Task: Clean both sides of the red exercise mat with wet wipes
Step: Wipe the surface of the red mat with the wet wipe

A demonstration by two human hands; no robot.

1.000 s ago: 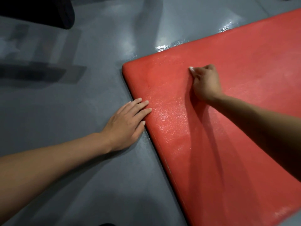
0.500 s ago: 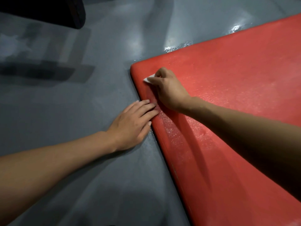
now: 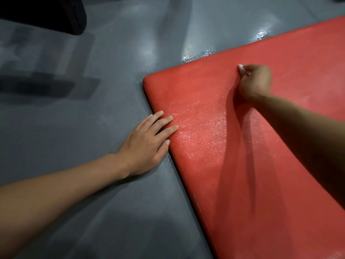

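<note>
1. Your red exercise mat (image 3: 261,165) lies flat on the grey floor (image 3: 93,212) and fills the right half of the frame, its rounded corner pointing toward the upper middle.
2. Your left hand (image 3: 147,144) comes in from the lower left with the palm down on the floor, fingers straight and close together; it holds nothing. The fingertips (image 3: 169,118) lie over the mat's left edge, touching its surface.
3. Your right hand (image 3: 255,82) reaches in from the right edge of the frame and sits on the mat in the upper right, its fingers curled around a white wet wipe (image 3: 241,68). Only a small corner of the wipe shows past the knuckles, pressed against the mat.
4. The mat's surface between your two hands glistens with fine wet speckles.
5. Wet patches (image 3: 197,56) shine on the floor just beyond the mat's far edge, in the upper middle of the frame.
6. A dark object (image 3: 46,12) sits in the upper left corner; you cannot tell what it is.
</note>
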